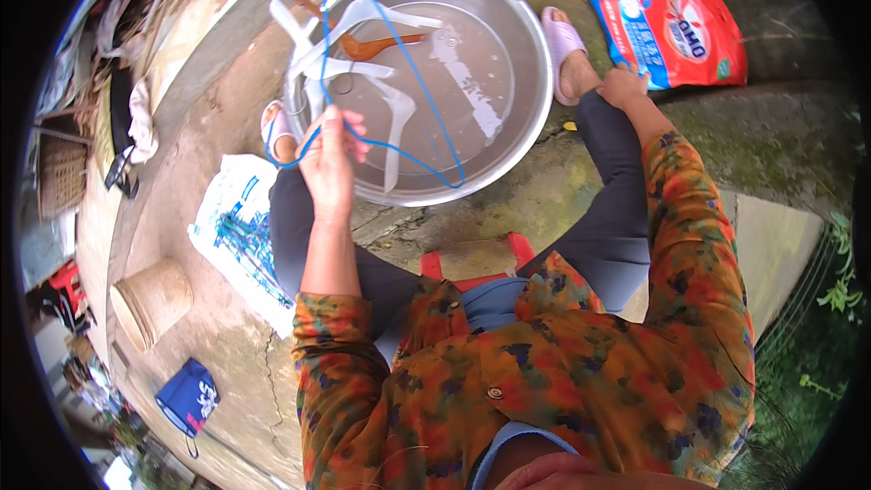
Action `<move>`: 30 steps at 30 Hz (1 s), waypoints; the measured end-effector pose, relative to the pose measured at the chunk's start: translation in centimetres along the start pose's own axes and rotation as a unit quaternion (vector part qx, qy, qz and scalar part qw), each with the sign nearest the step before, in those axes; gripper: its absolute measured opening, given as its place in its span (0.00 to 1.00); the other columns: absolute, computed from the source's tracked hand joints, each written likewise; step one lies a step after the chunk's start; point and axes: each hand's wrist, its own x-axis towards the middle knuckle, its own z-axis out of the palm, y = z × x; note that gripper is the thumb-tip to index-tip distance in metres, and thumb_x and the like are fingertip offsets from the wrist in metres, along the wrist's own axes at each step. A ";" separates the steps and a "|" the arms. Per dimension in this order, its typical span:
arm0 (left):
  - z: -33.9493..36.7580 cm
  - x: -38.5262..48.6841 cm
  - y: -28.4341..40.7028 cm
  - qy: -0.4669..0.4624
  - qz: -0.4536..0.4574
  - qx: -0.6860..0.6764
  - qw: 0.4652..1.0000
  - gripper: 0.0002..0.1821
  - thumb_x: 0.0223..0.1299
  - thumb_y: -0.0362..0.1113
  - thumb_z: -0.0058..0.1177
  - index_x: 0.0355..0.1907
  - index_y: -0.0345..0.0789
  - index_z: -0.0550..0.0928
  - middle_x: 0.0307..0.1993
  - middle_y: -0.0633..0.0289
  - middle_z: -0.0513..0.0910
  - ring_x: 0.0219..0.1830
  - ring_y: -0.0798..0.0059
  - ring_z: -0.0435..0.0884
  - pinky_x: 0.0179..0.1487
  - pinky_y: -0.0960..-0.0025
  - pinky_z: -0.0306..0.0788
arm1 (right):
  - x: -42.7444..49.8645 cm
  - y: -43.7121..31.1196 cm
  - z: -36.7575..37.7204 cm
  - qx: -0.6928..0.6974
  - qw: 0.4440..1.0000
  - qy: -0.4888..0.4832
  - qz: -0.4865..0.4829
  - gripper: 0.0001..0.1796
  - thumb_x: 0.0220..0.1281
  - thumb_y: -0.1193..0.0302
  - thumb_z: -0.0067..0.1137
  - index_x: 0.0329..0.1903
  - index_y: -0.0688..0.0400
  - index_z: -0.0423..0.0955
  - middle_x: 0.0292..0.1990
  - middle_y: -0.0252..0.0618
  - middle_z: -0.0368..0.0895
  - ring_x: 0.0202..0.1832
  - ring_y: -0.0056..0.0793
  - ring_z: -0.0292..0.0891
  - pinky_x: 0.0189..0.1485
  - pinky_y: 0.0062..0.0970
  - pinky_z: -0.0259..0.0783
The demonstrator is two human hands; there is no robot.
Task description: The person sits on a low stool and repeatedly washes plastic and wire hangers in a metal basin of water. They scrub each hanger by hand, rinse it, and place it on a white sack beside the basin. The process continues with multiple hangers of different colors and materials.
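My left hand (332,155) grips a blue wire clothes hanger (415,75) and holds it up over a wide metal basin (541,105). The basin holds murky water (401,109). Several white plastic hangers (398,116) and a brown hanger (374,47) lean in its left side, partly over the rim. My right hand (622,87) is by my right knee, its fingertips at the lower corner of a red and blue OMO detergent bag (694,34). Whether those fingers pinch the bag is not clear.
A white printed plastic bag (235,238) lies beside my left leg. Farther left are a beige bucket (153,303) and a dark blue drawstring bag (188,396). I sit on a red stool (430,265). A woven basket (62,173) is at the far left; plants (840,272) grow at the right.
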 end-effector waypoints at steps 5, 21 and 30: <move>-0.6 0.1 0.4 -0.019 -0.030 -0.102 0.994 0.22 0.75 0.52 0.48 0.38 0.32 0.81 0.28 0.61 0.81 0.24 0.77 0.76 0.28 0.75 0.68 | 0.9 -1.2 0.5 0.000 1.000 0.013 0.016 0.22 0.61 0.60 0.64 0.55 0.55 0.80 0.62 0.36 0.74 0.72 0.40 0.61 0.69 0.62 0.58; -0.9 1.1 2.0 -0.002 -0.042 -0.197 0.980 0.22 0.75 0.51 0.48 0.37 0.32 0.81 0.28 0.59 0.81 0.24 0.75 0.76 0.29 0.74 0.68 | 5.7 -0.4 4.3 0.058 0.991 -0.019 0.119 0.20 0.68 0.65 0.51 0.61 0.50 0.78 0.67 0.35 0.73 0.73 0.43 0.60 0.70 0.64 0.52; -1.9 0.9 2.0 0.015 0.006 -0.213 0.977 0.22 0.77 0.48 0.46 0.39 0.29 0.81 0.29 0.58 0.81 0.26 0.74 0.78 0.30 0.72 0.71 | -2.4 -5.6 -4.4 0.079 0.967 0.212 -0.117 0.12 0.64 0.64 0.61 0.44 0.57 0.84 0.46 0.44 0.85 0.52 0.45 0.81 0.54 0.48 0.74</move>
